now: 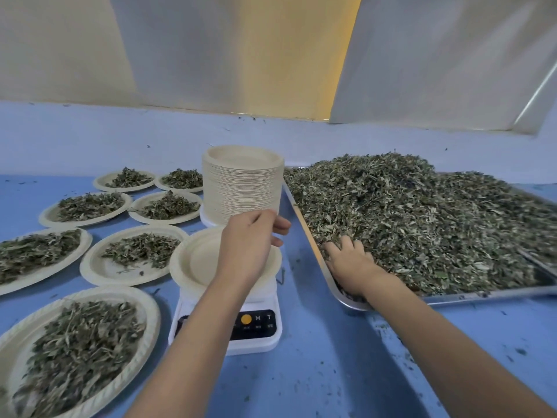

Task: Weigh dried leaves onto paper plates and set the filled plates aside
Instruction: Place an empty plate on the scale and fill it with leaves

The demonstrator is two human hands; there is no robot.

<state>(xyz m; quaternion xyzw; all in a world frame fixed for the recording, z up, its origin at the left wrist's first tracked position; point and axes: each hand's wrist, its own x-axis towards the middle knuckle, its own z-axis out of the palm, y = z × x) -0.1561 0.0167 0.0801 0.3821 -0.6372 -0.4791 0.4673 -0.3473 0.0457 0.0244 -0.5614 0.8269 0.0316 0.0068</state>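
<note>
Head view: right hand [352, 263] fingers spread in leaves [422, 212] right of scale [259, 336]; left hand [247, 245] fingers curled over plate [193, 260] on scale, grip unclear. Risk: forearm touching plate skews weight.

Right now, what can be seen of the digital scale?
The digital scale is white plastic with a dark front panel bearing an orange button and M and T keys. It stands on the blue table, left of the metal tray. An empty paper plate rests on top; the left forearm crosses the panel.
</note>
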